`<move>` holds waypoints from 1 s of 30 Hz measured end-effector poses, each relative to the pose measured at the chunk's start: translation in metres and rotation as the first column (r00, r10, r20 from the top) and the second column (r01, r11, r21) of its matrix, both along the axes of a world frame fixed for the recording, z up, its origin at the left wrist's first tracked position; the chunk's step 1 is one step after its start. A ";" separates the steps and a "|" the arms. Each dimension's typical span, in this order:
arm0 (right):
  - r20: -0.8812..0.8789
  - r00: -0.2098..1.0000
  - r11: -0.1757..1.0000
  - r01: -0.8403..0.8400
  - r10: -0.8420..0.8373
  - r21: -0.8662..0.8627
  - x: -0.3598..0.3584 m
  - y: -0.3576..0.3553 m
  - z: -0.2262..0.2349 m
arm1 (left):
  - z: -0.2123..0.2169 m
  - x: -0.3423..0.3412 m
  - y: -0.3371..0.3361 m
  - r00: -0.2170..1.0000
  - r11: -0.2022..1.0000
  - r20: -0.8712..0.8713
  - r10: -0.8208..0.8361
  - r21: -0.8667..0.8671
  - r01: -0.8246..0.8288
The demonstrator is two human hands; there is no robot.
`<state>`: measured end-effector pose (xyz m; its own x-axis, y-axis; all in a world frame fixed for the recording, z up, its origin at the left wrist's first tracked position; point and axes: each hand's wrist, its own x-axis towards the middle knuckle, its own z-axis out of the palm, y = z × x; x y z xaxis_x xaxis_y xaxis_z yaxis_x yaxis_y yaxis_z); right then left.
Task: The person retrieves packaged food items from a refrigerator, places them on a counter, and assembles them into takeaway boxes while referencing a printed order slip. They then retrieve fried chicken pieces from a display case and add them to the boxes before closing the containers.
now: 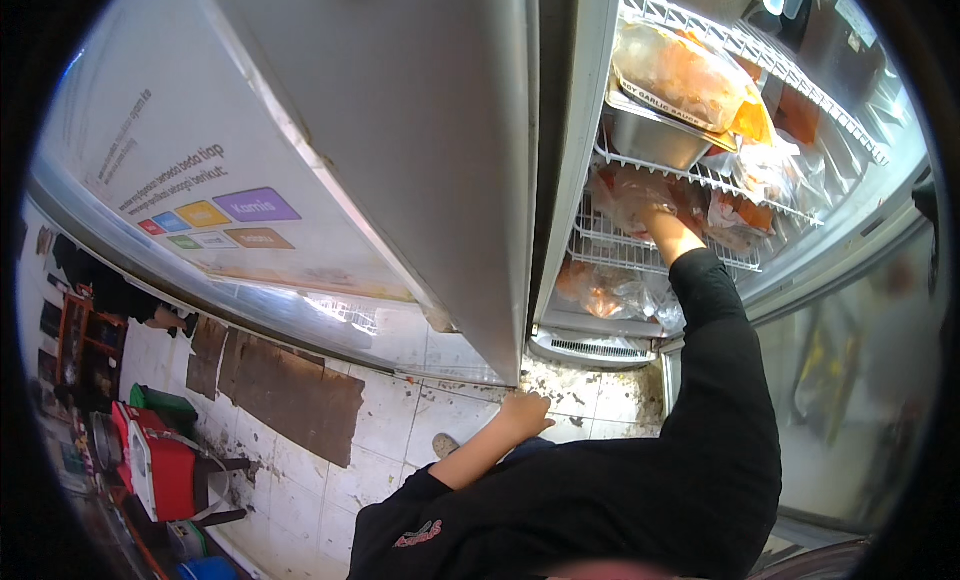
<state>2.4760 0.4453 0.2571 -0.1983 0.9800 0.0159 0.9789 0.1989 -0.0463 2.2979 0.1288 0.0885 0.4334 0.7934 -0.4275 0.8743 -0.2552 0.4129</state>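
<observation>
Floor: stained white tiles (400,420) are showing below the open steel fridge (440,180).
Right hand (658,220): I am reaching into the clear food bags (640,195) on the wire shelf (620,248); grip is hidden, I cannot tell.
Left hand (522,415): hanging loosely curled, holding nothing.
Handling: bags are looking soft, slippery and probably heavy; I would be cradling one underneath.

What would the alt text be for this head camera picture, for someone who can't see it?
A person in a black long-sleeved top reaches their right hand into an open steel fridge, among clear bags of food on a wire shelf. Their left hand hangs empty over a dirty tiled floor, below the open fridge door.
</observation>
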 end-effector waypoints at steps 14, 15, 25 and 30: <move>-0.584 0.812 0.667 0.435 0.001 0.605 0.047 0.015 -0.105 | 0.054 0.014 0.051 0.970 0.987 0.241 -0.042 0.163 0.002; -0.767 0.594 0.677 0.463 0.243 0.572 0.048 0.013 -0.104 | 0.059 0.023 0.062 0.967 0.971 0.249 -0.063 0.239 0.002; -0.644 -0.734 0.952 0.304 0.216 -0.027 0.096 -0.050 -0.120 | 0.100 0.114 0.213 0.842 0.337 0.536 -0.061 0.805 -0.488; -0.707 -0.681 0.933 0.350 0.190 -0.087 0.145 -0.181 -0.119 | 0.085 0.102 0.228 0.974 0.731 0.170 0.147 0.645 -0.223</move>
